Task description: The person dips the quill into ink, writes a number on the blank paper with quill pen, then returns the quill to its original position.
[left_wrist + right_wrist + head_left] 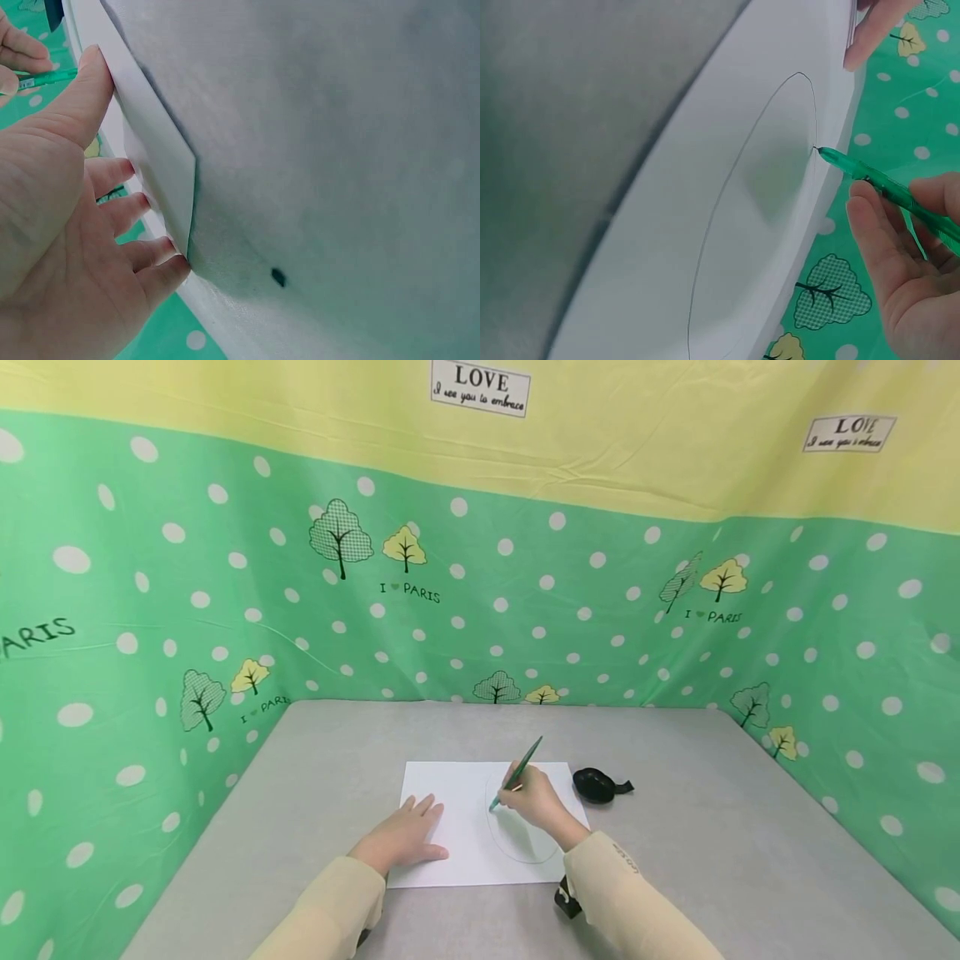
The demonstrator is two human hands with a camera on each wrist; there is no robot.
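Note:
A white sheet of paper (457, 860) lies on the grey table, with a thin round outline drawn on its right half. My right hand (534, 795) pinches a green pen (527, 757), tilted, its tip on the left side of that outline. Seen from the right wrist, the pen (877, 180) meets the drawn line (726, 180) at its tip. My left hand (401, 837) rests on the paper's left part with fingers spread. In the left wrist view, the left hand's fingertips lie along the edge of the sheet (161, 157).
A black rounded object with a short tail (596, 786) lies just right of the paper. The grey table (330, 760) is bordered by a green dotted curtain (420, 643) at the back and sides. Part of a black item (567, 900) shows under the right sleeve.

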